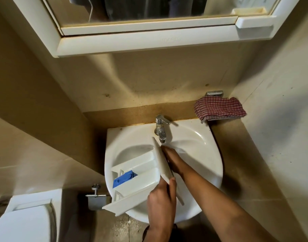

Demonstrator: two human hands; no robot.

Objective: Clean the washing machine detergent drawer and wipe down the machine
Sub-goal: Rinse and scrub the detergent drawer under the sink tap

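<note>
one head-worn wide-angle view looks steeply down, from close above, onto the white ceramic sink (202, 140).

text: none legible | cabinet (149, 41) embossed mark: too faint

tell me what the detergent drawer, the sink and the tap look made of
Detergent drawer: looks like moulded white plastic, semi-matte, with thin compartment walls and a blue insert of the same kind.
Sink: probably glazed ceramic, a thick white body with a glossy sheen and soft reflections.
Tap: chrome-look metal, silvery with bright glints, somewhat dulled by spotting.
</note>
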